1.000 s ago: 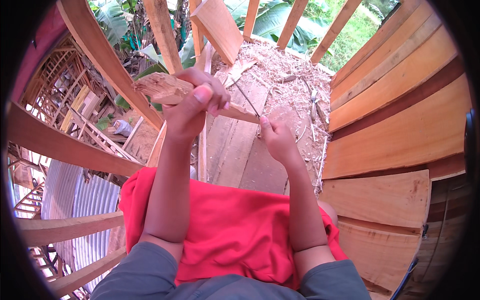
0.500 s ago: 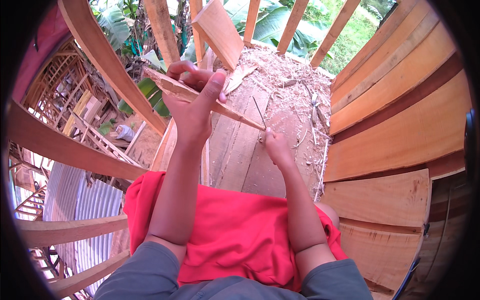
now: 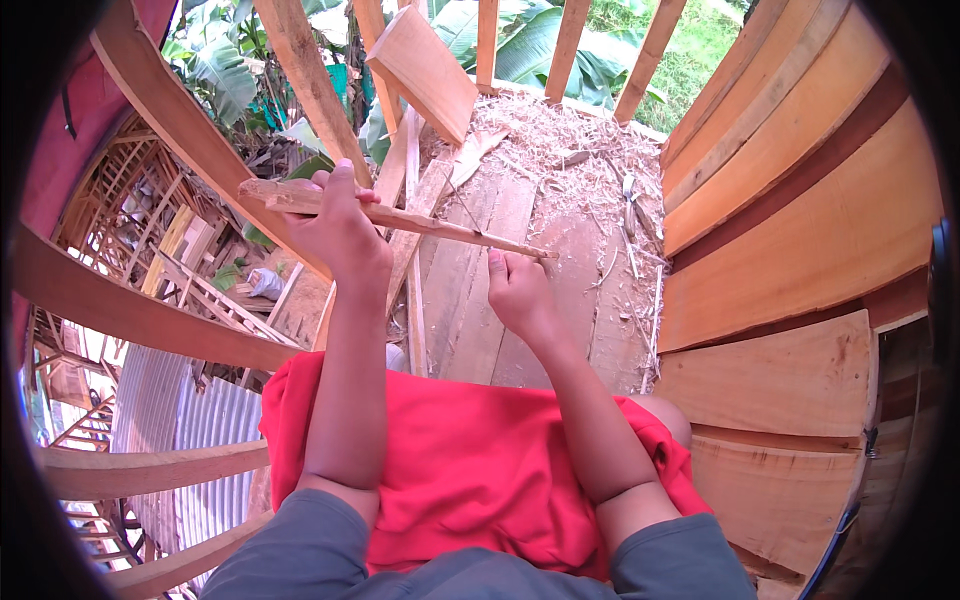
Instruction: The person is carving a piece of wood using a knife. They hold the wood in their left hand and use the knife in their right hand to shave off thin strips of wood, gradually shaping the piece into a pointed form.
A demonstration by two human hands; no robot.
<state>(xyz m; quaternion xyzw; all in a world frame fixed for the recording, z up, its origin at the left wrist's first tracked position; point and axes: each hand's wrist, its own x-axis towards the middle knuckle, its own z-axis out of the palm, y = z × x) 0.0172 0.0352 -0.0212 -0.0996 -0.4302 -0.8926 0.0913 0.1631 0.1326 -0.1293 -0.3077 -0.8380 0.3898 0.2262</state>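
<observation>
A long, rough wooden stick (image 3: pixel 440 227) lies slantwise in front of me, thick and split-looking at its left end and tapering to the right. Near the thick end, my left hand (image 3: pixel 345 235) is closed around it, thumb on top. My right hand (image 3: pixel 522 290) is closed just below the thin end, gripping a knife whose handle is hidden in the fist. The knife's narrow dark blade (image 3: pixel 463 207) points up and left, crossing the stick close to the right hand. Red cloth (image 3: pixel 460 450) covers my lap under both forearms.
Curly wood shavings (image 3: pixel 570 140) cover the far part of the plank floor (image 3: pixel 500 330). A wooden board (image 3: pixel 425 75) leans at the far left among slats. Overlapping wall planks (image 3: pixel 770 270) rise on the right. Curved rails (image 3: pixel 150 290) border the left, with corrugated metal sheets (image 3: pixel 200 440) beyond them.
My right hand with the knife has moved left, away from the stick's thin tip. My left hand has shifted left and down with the stick, which now lies flatter.
</observation>
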